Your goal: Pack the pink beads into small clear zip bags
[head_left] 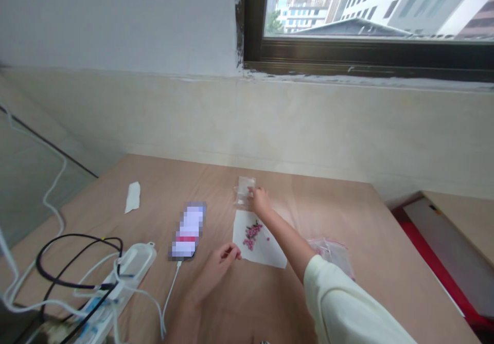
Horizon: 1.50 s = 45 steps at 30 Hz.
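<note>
A wooden table (116, 220) is holding one white paper sheet (266, 254) bearing one cluster of pink beads (252, 235). The right hand (260, 202) is touching one clear plastic bag (244, 191) beyond the sheet; a grip cannot be told. The left hand (224, 264) is pinching its fingers closed beside the sheet. One zip bag (332, 255) is lying right of the right forearm.

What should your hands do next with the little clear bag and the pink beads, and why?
Probably the right hand should slide the small clear plastic bag closer to the white paper. That hand already touches the bag, which lies just past the paper's edge, and the pink beads sit heaped on the paper near the left hand.
</note>
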Motion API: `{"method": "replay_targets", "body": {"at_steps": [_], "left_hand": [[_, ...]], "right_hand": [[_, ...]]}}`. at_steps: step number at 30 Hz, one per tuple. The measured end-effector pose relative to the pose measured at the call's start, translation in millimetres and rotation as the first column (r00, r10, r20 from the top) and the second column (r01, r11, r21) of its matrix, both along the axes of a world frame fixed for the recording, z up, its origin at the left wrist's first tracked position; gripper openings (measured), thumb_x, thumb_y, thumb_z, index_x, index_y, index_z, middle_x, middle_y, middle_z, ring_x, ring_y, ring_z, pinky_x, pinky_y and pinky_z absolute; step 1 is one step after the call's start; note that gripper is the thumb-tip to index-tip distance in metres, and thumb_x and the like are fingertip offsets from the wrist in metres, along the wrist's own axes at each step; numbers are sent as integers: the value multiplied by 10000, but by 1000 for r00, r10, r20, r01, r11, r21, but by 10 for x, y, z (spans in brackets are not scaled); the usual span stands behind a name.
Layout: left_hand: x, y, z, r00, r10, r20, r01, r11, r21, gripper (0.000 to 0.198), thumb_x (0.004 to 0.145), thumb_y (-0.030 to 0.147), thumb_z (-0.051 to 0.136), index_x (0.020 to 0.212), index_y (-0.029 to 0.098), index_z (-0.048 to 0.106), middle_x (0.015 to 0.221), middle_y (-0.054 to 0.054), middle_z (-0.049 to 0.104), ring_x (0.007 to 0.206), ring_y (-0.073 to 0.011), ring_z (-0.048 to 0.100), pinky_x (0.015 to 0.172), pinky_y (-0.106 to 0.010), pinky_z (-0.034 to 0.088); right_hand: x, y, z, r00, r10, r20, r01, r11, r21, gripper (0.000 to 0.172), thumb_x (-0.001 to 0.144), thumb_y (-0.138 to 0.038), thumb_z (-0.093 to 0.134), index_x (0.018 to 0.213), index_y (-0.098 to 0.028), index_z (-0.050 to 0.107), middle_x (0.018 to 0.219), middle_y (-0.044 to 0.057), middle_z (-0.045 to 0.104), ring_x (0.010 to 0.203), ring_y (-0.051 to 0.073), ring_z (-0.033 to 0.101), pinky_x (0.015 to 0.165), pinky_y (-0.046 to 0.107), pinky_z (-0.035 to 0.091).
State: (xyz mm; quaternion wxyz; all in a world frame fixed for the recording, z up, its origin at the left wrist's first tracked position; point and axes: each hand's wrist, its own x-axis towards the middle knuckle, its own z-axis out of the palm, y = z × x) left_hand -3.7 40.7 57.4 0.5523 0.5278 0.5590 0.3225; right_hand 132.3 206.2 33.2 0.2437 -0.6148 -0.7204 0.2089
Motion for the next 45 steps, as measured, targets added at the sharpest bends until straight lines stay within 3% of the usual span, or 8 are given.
{"method": "replay_targets", "body": {"at_steps": [12,18,22,26,30,35,40,45], "left_hand": [[-42,103,33,999,26,46,-24,999,-42,270,742,394,445,684,149,544,682,-10,563,713,-152,524,671,-244,387],[-14,93,29,999,19,51,-18,1000,-17,271,742,393,449,681,149,551,696,-15,578,732,-157,533,693,-255,396],[-15,83,61,993,96,67,-94,995,-32,293,713,417,490,801,154,585,854,-54,620,815,-180,545,743,-279,404],[64,68,87,958,170,230,-161,985,-59,448,673,429,545,1047,186,506,1098,-80,555,941,-190,528,809,-295,398],[139,1,66,959,104,263,-87,993,-76,355,686,408,544,924,143,539,755,-39,631,717,-158,579,695,-281,431],[105,-147,60,973,56,223,-49,998,-35,227,671,345,578,736,135,520,551,32,533,516,-89,501,546,-220,409],[76,-274,177,991,1,132,-5,1000,26,192,677,322,568,665,138,513,573,38,486,528,-75,460,503,-193,383],[126,-360,238,987,-73,145,68,997,40,213,681,330,560,620,135,498,571,38,462,536,-73,441,490,-186,381]], "right_hand": [[232,-91,-47,978,104,-182,-104,995,11,138,608,-102,557,635,-189,661,611,19,652,567,162,564,562,255,387],[342,-195,198,966,-97,-241,133,981,138,194,710,-161,441,739,-162,633,747,86,635,752,200,528,700,324,375],[466,-517,431,809,-225,-543,357,922,150,173,744,-268,428,775,-163,562,785,79,604,780,188,507,705,322,375],[514,-1042,447,522,-227,-822,166,972,-163,174,708,-330,500,774,-171,526,702,35,605,664,152,535,628,277,392],[524,-1482,260,433,-346,-833,-15,921,-390,215,657,-360,558,727,-157,537,670,38,604,618,143,526,563,257,388],[562,-1704,76,495,-427,-757,59,886,-461,271,629,-392,563,743,-151,514,685,60,611,631,161,528,568,272,383],[486,-1850,158,668,-449,-594,375,892,-252,270,578,-324,595,762,-172,469,799,55,539,719,180,494,643,300,379],[266,-1996,386,753,-114,-648,-66,967,-247,184,706,-355,484,688,-173,469,674,6,504,624,131,471,576,247,364]]}}
